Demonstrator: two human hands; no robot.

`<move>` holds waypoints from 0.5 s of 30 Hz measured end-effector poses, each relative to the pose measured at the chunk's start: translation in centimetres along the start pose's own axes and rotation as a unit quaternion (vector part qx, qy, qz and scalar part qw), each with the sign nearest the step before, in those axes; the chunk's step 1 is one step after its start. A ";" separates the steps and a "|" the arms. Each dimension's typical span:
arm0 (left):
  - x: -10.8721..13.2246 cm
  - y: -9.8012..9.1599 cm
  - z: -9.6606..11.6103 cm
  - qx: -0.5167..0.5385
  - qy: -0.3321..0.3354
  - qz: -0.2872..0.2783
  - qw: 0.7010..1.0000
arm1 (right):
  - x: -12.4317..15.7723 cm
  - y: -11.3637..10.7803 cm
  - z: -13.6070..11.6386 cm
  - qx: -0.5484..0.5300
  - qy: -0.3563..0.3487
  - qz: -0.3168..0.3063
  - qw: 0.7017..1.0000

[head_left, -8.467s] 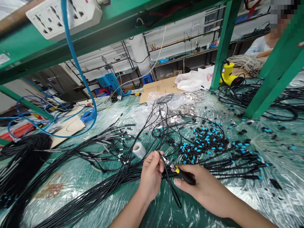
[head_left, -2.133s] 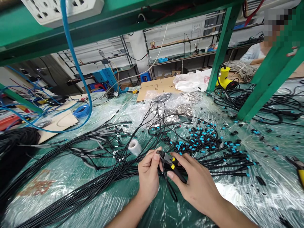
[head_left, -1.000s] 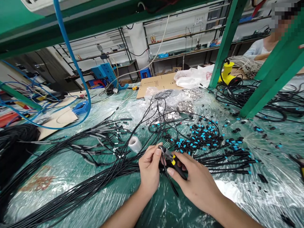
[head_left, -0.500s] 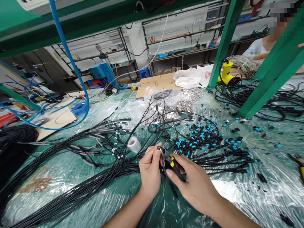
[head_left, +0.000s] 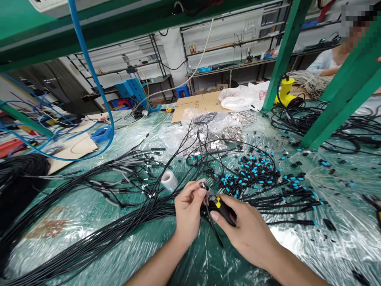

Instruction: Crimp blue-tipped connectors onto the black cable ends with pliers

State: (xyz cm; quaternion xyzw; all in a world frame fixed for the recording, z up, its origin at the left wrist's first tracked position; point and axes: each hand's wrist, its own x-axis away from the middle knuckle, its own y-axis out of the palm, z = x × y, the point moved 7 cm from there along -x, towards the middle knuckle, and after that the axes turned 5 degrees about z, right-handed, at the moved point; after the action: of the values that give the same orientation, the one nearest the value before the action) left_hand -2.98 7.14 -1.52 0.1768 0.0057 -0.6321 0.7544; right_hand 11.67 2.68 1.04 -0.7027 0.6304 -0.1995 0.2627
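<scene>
My right hand point(head_left: 247, 228) is wrapped around the black-and-yellow handles of a pair of pliers point(head_left: 218, 202). The metal jaws point up and left, meeting the fingertips of my left hand point(head_left: 189, 208). Between its thumb and fingers my left hand pinches a black cable point(head_left: 214, 230), whose loose end hangs down below the pliers. What lies right inside the jaws is too small to make out. Behind both hands runs a bundle of black cables point(head_left: 113, 226). Many small black pieces with blue parts point(head_left: 253, 171) lie heaped just beyond my right hand.
A white roll point(head_left: 169, 180) stands beyond my left hand. Farther back are plastic bags of metal parts point(head_left: 208, 139) and a flat cardboard piece point(head_left: 198, 104). Green posts point(head_left: 327, 107) rise at the right, a blue hose point(head_left: 92, 71) hangs left. Another person point(head_left: 323, 63) sits at the back right.
Both hands keep nearly the same hold on the cable and pliers. The whole view has shifted slightly, and one blue-tipped cable now lies apart from the others beside my right hand.
</scene>
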 end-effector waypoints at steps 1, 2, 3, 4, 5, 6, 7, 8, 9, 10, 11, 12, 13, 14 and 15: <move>-0.2 0.1 0.2 0.013 -0.001 -0.011 1.000 | 0.1 -0.1 -0.1 0.008 -0.002 0.000 1.000; -0.4 0.2 0.4 0.023 -0.002 -0.021 1.000 | 0.2 -0.1 -0.2 0.012 -0.003 -0.003 1.000; -0.5 0.3 0.7 0.031 -0.002 -0.029 0.999 | 0.3 -0.1 -0.3 0.011 -0.002 -0.008 1.000; -0.6 0.4 0.9 0.035 -0.001 -0.035 0.999 | 0.4 -0.1 -0.3 0.007 -0.001 -0.015 1.000; -0.6 0.5 1.0 0.039 0.000 -0.038 0.999 | 0.4 0.0 -0.4 0.001 0.002 -0.021 1.000; -0.6 0.5 1.1 0.041 0.000 -0.038 0.998 | 0.5 0.1 -0.4 -0.007 0.005 -0.026 1.000; -0.5 0.5 1.1 0.043 -0.001 -0.035 0.998 | 0.5 0.1 -0.4 -0.017 0.007 -0.029 0.999; -0.4 0.4 1.0 0.044 -0.005 -0.030 0.999 | 0.6 0.2 -0.4 -0.026 0.009 -0.032 0.999; -0.4 0.4 0.9 0.045 -0.010 -0.022 0.999 | 0.6 0.3 -0.3 -0.036 0.011 -0.033 0.999; -0.3 0.3 0.7 0.044 -0.016 -0.013 0.999 | 0.6 0.4 -0.3 -0.046 0.012 -0.035 0.998; -0.2 0.2 0.6 0.042 -0.021 -0.002 0.999 | 0.5 0.5 -0.2 -0.055 0.014 -0.035 0.998; -0.2 0.1 0.5 0.040 -0.025 0.007 0.999 | 0.5 0.6 -0.1 -0.062 0.015 -0.035 0.997; -0.1 0.1 0.4 0.037 -0.027 0.014 0.999 | 0.5 0.7 0.0 -0.066 0.016 -0.035 0.997; -0.1 0.1 0.4 0.035 -0.027 0.020 0.999 | 0.4 0.7 0.0 -0.067 0.016 -0.033 0.997; -0.1 0.2 0.5 0.035 -0.025 0.023 0.999 | 0.3 0.7 0.1 -0.064 0.015 -0.031 0.997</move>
State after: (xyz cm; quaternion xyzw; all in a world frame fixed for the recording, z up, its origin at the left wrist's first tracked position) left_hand -2.91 7.13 -1.01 0.1874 -0.0392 -0.6183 0.7623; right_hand 11.20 2.30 0.54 -0.7343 0.6236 -0.1775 0.2011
